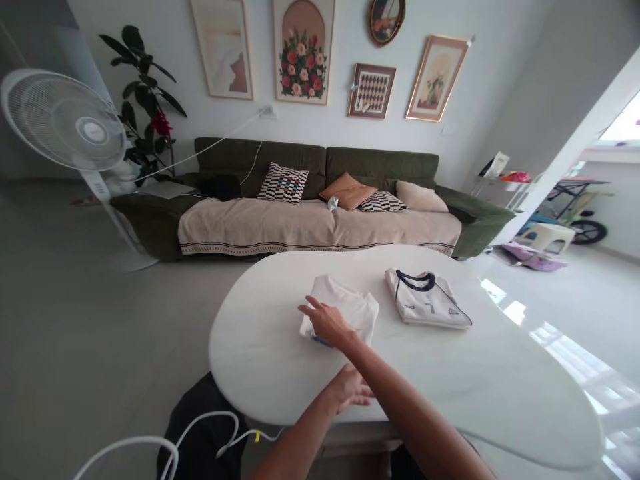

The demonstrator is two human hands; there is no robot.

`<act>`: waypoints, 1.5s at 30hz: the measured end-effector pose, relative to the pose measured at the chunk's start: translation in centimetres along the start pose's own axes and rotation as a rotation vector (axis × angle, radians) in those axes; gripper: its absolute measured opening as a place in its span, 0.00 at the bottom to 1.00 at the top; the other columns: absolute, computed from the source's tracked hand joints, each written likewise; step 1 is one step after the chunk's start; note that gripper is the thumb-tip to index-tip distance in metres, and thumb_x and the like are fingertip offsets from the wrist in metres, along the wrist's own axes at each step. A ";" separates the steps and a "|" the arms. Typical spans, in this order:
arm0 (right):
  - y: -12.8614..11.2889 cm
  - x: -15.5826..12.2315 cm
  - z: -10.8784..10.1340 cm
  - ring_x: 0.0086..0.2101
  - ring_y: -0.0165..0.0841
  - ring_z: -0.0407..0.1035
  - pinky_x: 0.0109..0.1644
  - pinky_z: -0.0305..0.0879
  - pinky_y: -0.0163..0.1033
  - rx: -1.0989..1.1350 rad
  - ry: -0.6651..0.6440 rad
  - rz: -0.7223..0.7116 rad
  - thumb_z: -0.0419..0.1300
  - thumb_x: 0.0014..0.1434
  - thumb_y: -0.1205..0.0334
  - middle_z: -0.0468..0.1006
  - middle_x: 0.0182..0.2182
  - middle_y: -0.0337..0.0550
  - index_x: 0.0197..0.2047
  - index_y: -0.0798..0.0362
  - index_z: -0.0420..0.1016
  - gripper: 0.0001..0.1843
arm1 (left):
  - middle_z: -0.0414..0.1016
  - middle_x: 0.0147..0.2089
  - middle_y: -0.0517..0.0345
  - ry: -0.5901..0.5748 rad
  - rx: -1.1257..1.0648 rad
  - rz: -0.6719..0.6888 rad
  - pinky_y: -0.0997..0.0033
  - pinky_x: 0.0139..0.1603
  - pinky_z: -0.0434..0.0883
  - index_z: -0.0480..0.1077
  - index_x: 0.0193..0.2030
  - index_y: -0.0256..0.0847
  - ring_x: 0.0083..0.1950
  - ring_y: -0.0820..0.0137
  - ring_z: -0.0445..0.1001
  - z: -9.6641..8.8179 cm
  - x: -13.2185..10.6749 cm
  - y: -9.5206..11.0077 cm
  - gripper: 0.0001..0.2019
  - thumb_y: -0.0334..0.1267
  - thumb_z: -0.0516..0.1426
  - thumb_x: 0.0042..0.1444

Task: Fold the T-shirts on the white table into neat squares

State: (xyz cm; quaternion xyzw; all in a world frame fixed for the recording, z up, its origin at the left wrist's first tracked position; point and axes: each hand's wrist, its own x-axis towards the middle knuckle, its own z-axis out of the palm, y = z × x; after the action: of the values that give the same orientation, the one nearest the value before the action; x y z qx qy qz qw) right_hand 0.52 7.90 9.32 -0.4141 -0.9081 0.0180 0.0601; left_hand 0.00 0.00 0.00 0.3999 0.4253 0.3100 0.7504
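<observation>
A white folded garment (357,308) lies on the white table (260,347), with a bit of blue showing at its near edge. My right hand (327,323) reaches across to the left and rests over the garment, its fingers stretched and apart. Under my right forearm, close to the table's front edge, is my left hand (350,388), fingers extended and nothing seen in them. To the right sits a folded white jersey (425,300) with a dark navy collar and a number on its front, apart from both hands.
Behind the table stands a green sofa (280,153) with a beige cover and several cushions. A white standing fan (93,130) is at the left. A white cable (220,415) hangs near my leg at the front edge. A white stool (545,237) stands far right.
</observation>
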 end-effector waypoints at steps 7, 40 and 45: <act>5.4 -9.4 11.3 0.61 0.42 0.36 0.55 0.51 0.53 0.087 -0.073 0.415 0.41 0.61 0.53 0.44 0.63 0.43 0.62 0.42 0.45 0.26 | 0.71 0.46 0.46 0.600 0.924 0.361 0.63 0.52 0.62 0.68 0.45 0.36 0.50 0.65 0.67 -8.0 -2.0 0.4 0.15 0.38 0.45 0.56; 12.5 -5.0 10.3 0.29 0.33 0.67 0.32 0.57 0.33 0.536 0.201 0.854 0.49 0.51 0.62 0.72 0.26 0.43 0.35 0.54 0.67 0.10 | 0.76 0.35 0.48 0.599 0.316 0.008 0.68 0.34 0.71 0.67 0.45 0.33 0.35 0.63 0.75 -11.2 4.4 5.4 0.15 0.38 0.53 0.52; 16.5 -6.1 7.1 0.24 0.29 0.62 0.29 0.56 0.32 0.589 0.356 0.771 0.46 0.52 0.60 0.68 0.21 0.35 0.40 0.52 0.65 0.14 | 0.75 0.40 0.55 0.336 -0.189 0.144 0.65 0.36 0.72 0.54 0.58 0.46 0.34 0.66 0.75 -7.3 6.8 8.5 0.30 0.37 0.59 0.47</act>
State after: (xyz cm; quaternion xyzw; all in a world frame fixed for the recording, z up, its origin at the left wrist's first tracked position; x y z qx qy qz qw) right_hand 16.01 14.24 0.30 -0.6807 -0.6217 0.2229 0.3168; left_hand -4.44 12.09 2.36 0.2999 0.4837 0.4637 0.6790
